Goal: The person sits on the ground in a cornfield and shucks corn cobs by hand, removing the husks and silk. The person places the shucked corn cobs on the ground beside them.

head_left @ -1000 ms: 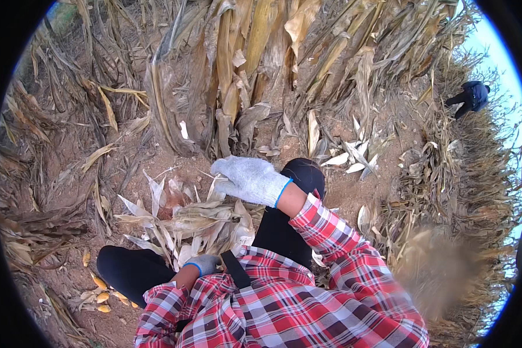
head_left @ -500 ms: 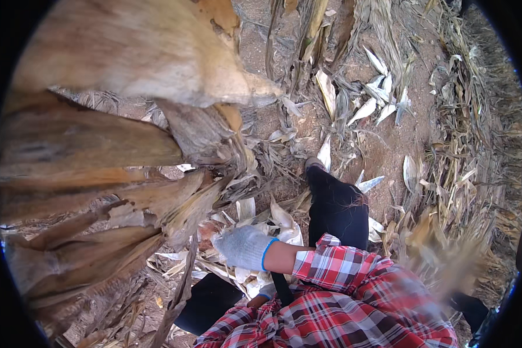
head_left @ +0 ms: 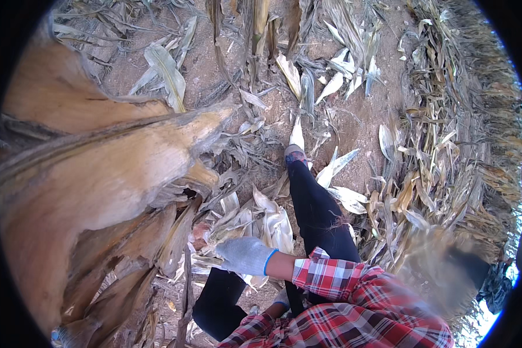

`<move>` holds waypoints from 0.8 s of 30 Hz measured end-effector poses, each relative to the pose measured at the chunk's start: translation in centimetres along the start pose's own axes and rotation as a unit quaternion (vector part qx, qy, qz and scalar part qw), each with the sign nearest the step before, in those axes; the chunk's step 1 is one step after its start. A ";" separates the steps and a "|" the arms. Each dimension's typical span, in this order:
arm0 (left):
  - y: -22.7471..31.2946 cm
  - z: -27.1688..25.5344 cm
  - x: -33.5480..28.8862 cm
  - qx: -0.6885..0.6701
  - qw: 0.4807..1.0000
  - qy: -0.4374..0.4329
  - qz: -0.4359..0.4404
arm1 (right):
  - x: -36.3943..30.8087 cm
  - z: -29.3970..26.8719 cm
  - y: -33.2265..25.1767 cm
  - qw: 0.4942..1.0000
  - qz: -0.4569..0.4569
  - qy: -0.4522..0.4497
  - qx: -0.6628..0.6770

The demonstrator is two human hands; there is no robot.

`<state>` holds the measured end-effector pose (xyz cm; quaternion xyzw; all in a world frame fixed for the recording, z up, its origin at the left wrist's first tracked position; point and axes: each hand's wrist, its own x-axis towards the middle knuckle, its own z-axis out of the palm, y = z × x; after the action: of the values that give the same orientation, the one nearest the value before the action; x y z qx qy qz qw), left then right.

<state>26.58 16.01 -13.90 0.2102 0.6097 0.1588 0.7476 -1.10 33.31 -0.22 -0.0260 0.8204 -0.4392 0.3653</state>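
My right hand [head_left: 246,256], in a grey knit glove with a blue cuff, reaches across low over a heap of pale dry corn husks [head_left: 278,227]. Its fingers are curled down at the husks, and what they hold is hidden. A reddish patch [head_left: 200,234] shows just beyond the fingertips; its kind is unclear. Only a sliver of my left hand [head_left: 282,298], also gloved, shows below the right forearm, close to my dark trousers. Its fingers are out of sight. Large brown dry corn leaves [head_left: 110,168] hang close in front at the left.
Loose white husks [head_left: 342,72] lie on the bare brown soil [head_left: 354,122] farther off. A long bank of dry stalks and leaves [head_left: 446,151] runs along the right. Upright dry stalks [head_left: 255,35] stand at the far side. My shoe [head_left: 295,155] rests by a pale husk.
The view has shifted, so ground and husks sit farther left. The big near leaves hang lower, uncovering soil at the far left. My right hand remains at the husk heap.
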 end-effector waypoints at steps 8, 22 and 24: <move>6.5 -7.6 -15.0 -0.111 0.974 0.177 -0.091 | -4.9 4.4 3.9 0.902 0.063 0.395 0.164; 11.1 -16.9 -21.7 -0.200 0.892 0.373 -0.155 | -12.9 -6.2 8.0 0.899 0.168 0.340 0.219; 13.8 -17.9 -24.3 -0.223 0.880 0.384 -0.167 | -14.6 -8.7 8.8 0.871 0.175 0.370 0.273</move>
<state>4.35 18.01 10.65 -0.1445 0.8234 0.2313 0.4976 6.64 50.12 4.75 0.3832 0.7338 -0.5522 0.0985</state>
